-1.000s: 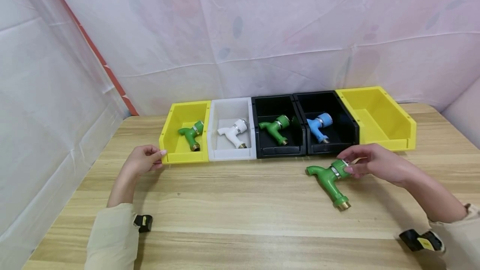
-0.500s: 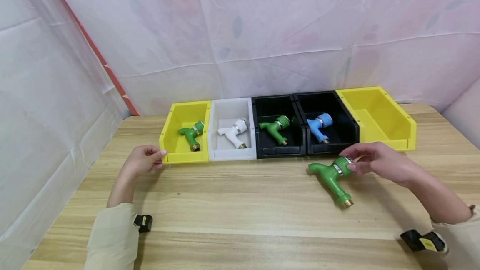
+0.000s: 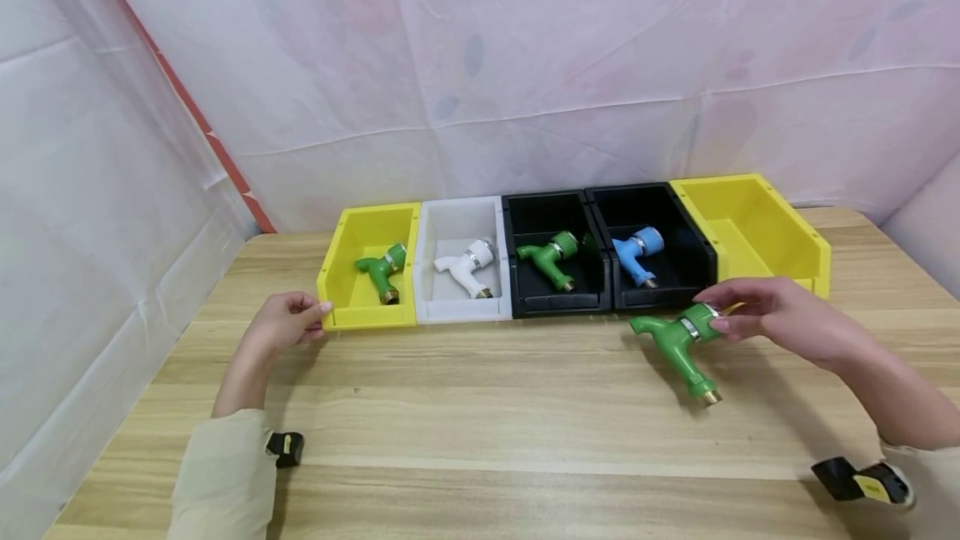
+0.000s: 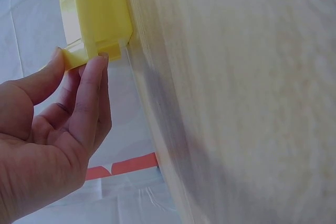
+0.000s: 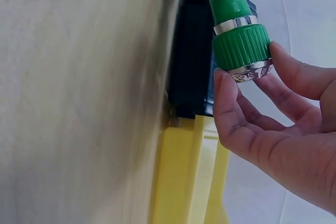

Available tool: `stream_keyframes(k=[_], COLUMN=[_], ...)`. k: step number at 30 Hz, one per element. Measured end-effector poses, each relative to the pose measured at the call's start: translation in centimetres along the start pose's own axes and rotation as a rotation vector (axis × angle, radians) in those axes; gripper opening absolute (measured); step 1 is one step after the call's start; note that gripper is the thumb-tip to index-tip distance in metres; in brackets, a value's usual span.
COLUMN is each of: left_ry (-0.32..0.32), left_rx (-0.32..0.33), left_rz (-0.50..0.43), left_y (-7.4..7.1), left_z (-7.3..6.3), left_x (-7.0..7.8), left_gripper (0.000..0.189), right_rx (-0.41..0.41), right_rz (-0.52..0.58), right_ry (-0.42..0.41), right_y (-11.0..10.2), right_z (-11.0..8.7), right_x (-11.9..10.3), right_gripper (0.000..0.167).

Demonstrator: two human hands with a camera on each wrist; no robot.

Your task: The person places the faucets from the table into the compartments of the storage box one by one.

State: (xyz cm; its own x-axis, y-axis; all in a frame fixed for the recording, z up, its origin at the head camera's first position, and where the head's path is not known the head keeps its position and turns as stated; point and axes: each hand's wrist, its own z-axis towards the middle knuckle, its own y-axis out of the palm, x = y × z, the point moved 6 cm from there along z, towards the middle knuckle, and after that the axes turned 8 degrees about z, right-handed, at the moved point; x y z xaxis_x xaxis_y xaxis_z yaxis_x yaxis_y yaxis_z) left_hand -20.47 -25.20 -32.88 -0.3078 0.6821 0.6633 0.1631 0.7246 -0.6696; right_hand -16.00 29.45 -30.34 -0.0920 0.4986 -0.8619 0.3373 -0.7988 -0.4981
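Observation:
My right hand (image 3: 787, 319) pinches a green tap (image 3: 678, 344) by its ribbed knob, thumb and fingertips at the silver-ringed end. In the head view the tap is raised over the table in front of the right bins, brass inlet angled down, spout to the left. The right wrist view shows the knob (image 5: 241, 46) between thumb and fingers. At the left, my left hand (image 3: 285, 322) pinches the front corner of a yellow bin (image 3: 367, 319); its thumb (image 4: 47, 74) lies on the lip. Inside that bin rests another green tap (image 3: 382, 272).
Right of that bin stand a white bin (image 3: 463, 311) with a white tap (image 3: 467, 267), a black bin (image 3: 558, 302) with a green tap (image 3: 551, 258), a black bin (image 3: 660, 298) with a blue tap (image 3: 639, 255), and a yellow bin (image 3: 772, 232). A cloth backdrop (image 3: 525, 65) hangs behind.
My right hand has carried the green tap a little to the right and up, toward the right-hand yellow bin. The left hand stays on its bin corner.

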Motion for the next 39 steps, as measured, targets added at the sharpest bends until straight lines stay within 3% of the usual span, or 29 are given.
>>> stream_keyframes(k=[14,21,28,39], left_ry=[0.009,0.007,0.008,0.008], left_rx=[0.004,0.003,0.003,0.002], left_rz=[-0.005,-0.009,-0.009,-0.013], left_y=[0.0,0.0,0.0,0.0], left_z=[0.0,-0.1,-0.2,-0.2], left_x=[0.0,0.1,0.0,0.0], left_gripper=[0.028,0.027,0.027,0.028], right_rx=[0.119,0.169,0.198,0.277], right_rz=[-0.024,-0.005,0.02,0.008], right_ry=[0.025,0.004,0.053,0.133], right_y=[-3.0,-4.5,-5.7,-7.9], right_z=[-1.0,-1.5,-1.7,-1.9], right_x=[0.7,0.9,0.9,1.8], right_gripper=[0.025,0.032,0.038,0.034])
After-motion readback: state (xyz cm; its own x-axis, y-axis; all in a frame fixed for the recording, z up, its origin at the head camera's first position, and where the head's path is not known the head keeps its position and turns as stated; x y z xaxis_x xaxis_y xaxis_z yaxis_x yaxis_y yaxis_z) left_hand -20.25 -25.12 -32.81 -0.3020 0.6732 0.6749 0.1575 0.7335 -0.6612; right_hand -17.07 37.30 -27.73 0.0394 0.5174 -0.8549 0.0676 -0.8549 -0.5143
